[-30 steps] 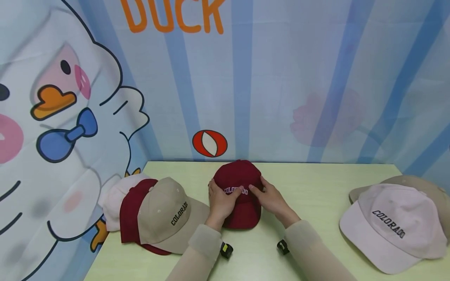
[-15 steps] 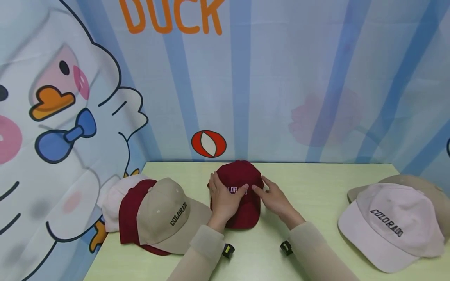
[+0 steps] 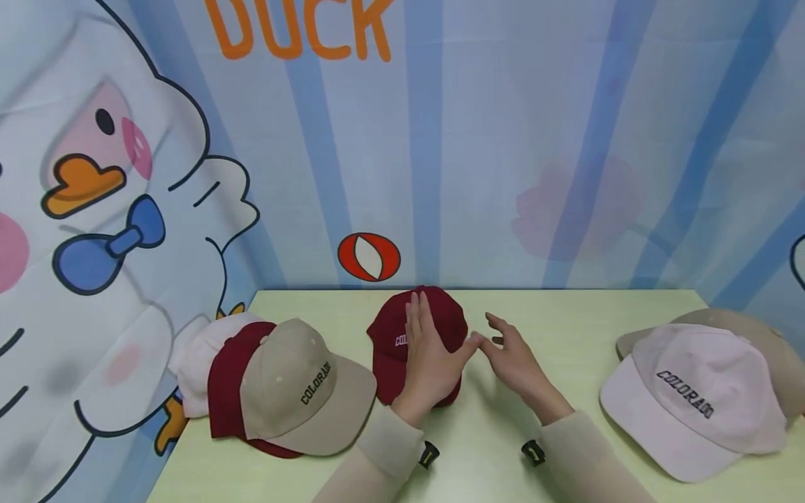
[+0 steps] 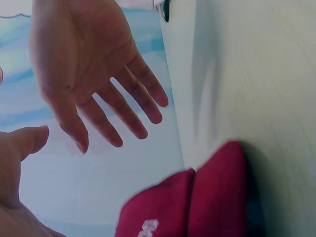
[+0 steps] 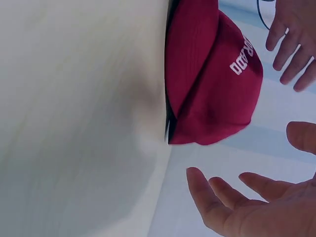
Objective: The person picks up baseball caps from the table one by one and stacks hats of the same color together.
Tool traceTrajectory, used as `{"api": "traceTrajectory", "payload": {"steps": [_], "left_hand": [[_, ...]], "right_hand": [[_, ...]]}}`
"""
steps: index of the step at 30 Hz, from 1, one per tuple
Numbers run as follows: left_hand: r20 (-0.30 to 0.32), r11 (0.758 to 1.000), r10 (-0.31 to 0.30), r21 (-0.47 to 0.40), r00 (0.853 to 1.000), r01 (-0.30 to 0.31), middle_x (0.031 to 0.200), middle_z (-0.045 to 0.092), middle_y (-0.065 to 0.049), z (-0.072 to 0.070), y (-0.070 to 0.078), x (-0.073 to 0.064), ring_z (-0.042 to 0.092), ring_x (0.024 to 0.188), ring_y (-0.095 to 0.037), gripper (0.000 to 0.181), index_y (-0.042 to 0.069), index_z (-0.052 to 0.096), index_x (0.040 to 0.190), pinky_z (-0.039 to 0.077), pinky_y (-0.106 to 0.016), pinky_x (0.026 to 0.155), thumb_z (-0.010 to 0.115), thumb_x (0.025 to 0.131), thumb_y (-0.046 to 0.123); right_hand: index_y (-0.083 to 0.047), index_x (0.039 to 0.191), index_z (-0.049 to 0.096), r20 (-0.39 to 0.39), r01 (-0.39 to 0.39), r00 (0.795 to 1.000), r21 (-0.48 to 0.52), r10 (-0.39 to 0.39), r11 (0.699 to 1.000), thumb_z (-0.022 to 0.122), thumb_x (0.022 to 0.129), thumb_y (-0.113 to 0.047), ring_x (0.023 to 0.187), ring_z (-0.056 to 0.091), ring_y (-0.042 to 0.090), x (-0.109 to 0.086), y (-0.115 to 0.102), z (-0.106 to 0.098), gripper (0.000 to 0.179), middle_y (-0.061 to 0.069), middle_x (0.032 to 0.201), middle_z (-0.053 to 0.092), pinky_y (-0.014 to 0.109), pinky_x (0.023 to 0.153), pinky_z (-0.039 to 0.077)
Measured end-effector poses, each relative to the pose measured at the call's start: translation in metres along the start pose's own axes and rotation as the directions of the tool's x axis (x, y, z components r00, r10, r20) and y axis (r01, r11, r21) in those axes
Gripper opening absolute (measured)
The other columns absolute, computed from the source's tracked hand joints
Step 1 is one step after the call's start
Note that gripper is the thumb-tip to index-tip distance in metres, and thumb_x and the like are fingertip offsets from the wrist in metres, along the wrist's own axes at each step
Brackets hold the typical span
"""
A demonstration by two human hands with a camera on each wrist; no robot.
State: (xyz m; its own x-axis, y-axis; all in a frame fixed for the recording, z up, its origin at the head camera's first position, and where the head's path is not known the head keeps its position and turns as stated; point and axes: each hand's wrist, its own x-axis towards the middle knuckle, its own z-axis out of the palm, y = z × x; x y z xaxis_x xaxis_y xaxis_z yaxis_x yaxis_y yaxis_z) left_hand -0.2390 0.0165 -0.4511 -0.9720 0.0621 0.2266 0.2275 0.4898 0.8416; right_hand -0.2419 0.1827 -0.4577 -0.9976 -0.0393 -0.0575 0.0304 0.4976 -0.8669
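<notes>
A dark red baseball cap (image 3: pixel 449 314) with white lettering sits upright at the table's back middle, its brim toward me. My left hand (image 3: pixel 434 360) hovers in front of it with fingers straight, overlapping the cap in the head view. To the cap's right is my right hand (image 3: pixel 512 360), fingers spread and loosely bent, holding nothing. In the right wrist view a gap shows between the right fingers (image 5: pixel 202 192) and the red cap (image 5: pixel 222 94). The thumbs come close together in the head view.
On the left, a beige cap (image 3: pixel 295 391) overlaps another red cap (image 3: pixel 226 384) and a pale pink cap (image 3: pixel 191 363). At the right, a pale pink cap (image 3: pixel 704 398) lies over a beige cap (image 3: pixel 748 325). A printed duck curtain (image 3: pixel 490 140) stands behind the table (image 3: pixel 490 461).
Both hands have come off the red cap. The left hand has moved right across the cap's front, and the right hand has shifted right, away from its side. The cap stays in place.
</notes>
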Motion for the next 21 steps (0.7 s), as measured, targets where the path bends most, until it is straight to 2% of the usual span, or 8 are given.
{"api": "traceTrajectory", "payload": {"steps": [4, 9, 15, 21], "left_hand": [[0.054, 1.000, 0.023, -0.015, 0.998, -0.022, 0.176, -0.001, -0.004, 0.008, 0.012, -0.003, -0.006, 0.163, -0.030, 0.113, 0.014, 0.002, 0.168, 0.019, -0.071, 0.122, 0.073, 0.091, 0.054], [0.127, 0.999, 0.012, -0.051, 0.992, -0.006, 0.176, -0.001, -0.002, 0.020, 0.021, -0.009, -0.004, 0.163, -0.027, 0.113, 0.018, -0.001, 0.168, 0.024, -0.066, 0.123, 0.071, 0.091, 0.059], [0.188, 0.994, -0.046, -0.093, 0.981, 0.064, 0.176, 0.001, -0.001, 0.037, 0.025, -0.013, 0.008, 0.162, -0.027, 0.110, 0.019, 0.001, 0.168, 0.030, -0.057, 0.124, 0.070, 0.092, 0.059], [0.275, 0.979, -0.103, -0.144, 0.956, 0.147, 0.176, 0.007, 0.001, 0.055, 0.032, -0.017, 0.014, 0.161, -0.025, 0.107, 0.020, 0.005, 0.168, 0.029, -0.055, 0.125, 0.069, 0.092, 0.060]], "right_hand": [[-0.008, 0.164, 0.025, -0.044, 0.010, 0.999, -0.011, -0.011, 1.000, 0.051, 0.109, -0.040, 0.149, 0.037, 0.047, -0.008, 0.002, -0.012, 0.069, 0.021, 0.167, 0.029, 0.063, 0.114, 0.040], [-0.009, 0.165, 0.025, -0.094, 0.012, 0.995, -0.041, -0.016, 0.999, 0.049, 0.110, -0.038, 0.147, 0.040, 0.045, -0.020, 0.005, -0.029, 0.067, 0.022, 0.166, 0.030, 0.062, 0.111, 0.043], [-0.011, 0.166, 0.022, -0.117, -0.006, 0.993, -0.059, -0.001, 0.998, 0.046, 0.110, -0.043, 0.147, 0.040, 0.044, -0.036, 0.012, -0.048, 0.068, 0.022, 0.167, 0.027, 0.061, 0.108, 0.045], [-0.010, 0.166, 0.020, -0.148, -0.014, 0.989, -0.070, 0.003, 0.997, 0.045, 0.110, -0.045, 0.146, 0.040, 0.045, -0.054, 0.021, -0.067, 0.070, 0.024, 0.167, 0.025, 0.063, 0.106, 0.046]]}}
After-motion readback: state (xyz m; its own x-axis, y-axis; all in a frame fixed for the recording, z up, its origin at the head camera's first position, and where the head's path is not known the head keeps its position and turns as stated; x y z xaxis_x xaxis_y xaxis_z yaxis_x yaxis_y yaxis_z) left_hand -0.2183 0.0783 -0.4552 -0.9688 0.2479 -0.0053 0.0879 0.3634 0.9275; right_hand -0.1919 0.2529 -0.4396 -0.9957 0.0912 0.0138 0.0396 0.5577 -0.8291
